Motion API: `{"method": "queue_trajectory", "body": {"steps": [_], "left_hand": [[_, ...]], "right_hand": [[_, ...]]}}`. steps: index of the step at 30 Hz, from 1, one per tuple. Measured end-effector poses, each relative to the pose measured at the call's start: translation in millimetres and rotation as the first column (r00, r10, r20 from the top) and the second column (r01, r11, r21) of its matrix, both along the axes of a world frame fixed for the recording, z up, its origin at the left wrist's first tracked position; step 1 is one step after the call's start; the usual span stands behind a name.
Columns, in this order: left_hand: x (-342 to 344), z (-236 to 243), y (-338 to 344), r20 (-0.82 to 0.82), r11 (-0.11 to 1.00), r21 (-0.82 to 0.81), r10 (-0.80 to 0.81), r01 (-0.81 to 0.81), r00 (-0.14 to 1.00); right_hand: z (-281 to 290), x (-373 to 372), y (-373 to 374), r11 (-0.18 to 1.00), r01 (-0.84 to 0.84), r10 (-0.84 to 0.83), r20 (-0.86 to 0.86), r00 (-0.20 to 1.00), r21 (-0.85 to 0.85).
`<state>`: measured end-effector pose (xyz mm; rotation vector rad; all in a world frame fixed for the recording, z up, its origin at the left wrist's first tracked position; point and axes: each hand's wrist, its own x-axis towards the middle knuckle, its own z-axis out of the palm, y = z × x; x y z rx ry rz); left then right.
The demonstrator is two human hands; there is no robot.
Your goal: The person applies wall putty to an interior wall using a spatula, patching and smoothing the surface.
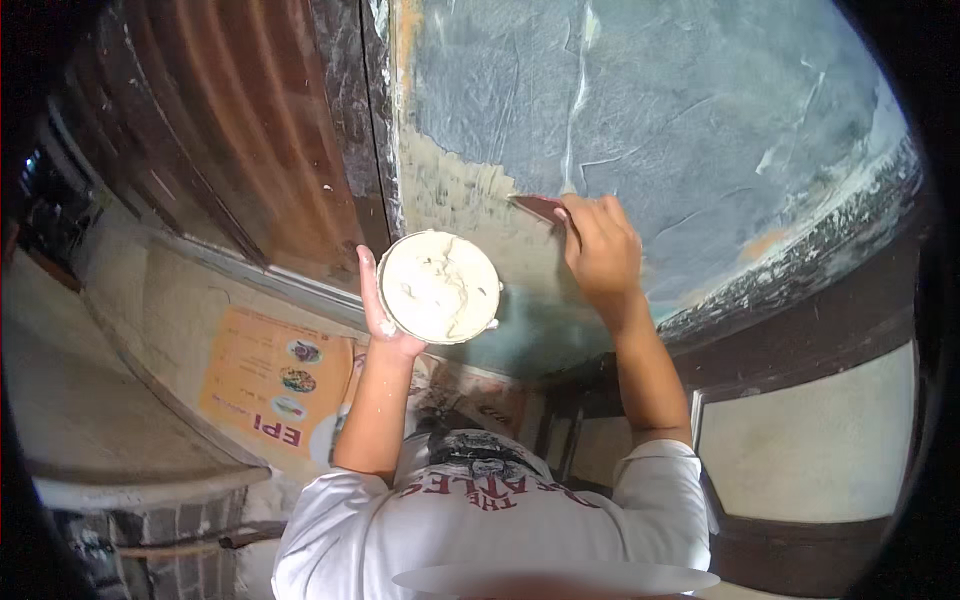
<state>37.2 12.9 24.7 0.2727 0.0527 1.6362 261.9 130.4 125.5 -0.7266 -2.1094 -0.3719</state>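
Observation:
My left hand (376, 305) grips a round tub of creamy white paste (440, 285), its thumb up along the left side and the other fingers hidden. My right hand (600, 250) holds a flat, reddish scraper (532, 204) against the wall (690, 120), near where a rough beige patch (455, 185) meets the grey-blue coating. A thin white vertical ridge runs down the coating just above the scraper.
A dark brown wooden door (230, 110) stands at left beside the wall. An orange printed sheet (250, 390) lies below it, near a curved ledge (140, 480) at lower left. Dark-framed pale panels (800, 430) show at lower right.

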Motion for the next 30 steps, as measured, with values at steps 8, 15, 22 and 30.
{"method": "queue_trajectory", "body": {"steps": [8,15,22,30], "left_hand": [[14.4,-23.4,-25.5,0.032,0.975,-0.049,0.217,-0.215,0.976],[10.5,-23.1,-38.1,-0.005,0.963,-0.068,0.259,-0.259,0.966],[-0.2,-13.4,-36.3,-0.041,0.954,-0.093,0.282,-0.285,0.959],[-16.0,-14.9,-33.1,-0.07,0.97,-0.079,0.223,-0.228,0.972]], "right_hand": [[-7.4,5.9,28.0,0.989,0.027,-0.021,0.043,0.999,-0.146],[-13.5,11.6,25.6,0.986,0.001,0.008,0.055,0.998,-0.165],[4.5,11.6,26.2,0.998,-0.023,0.017,-0.092,0.996,-0.061],[-14.3,5.6,30.4,0.998,0.032,-0.035,-0.06,0.998,-0.06]]}}
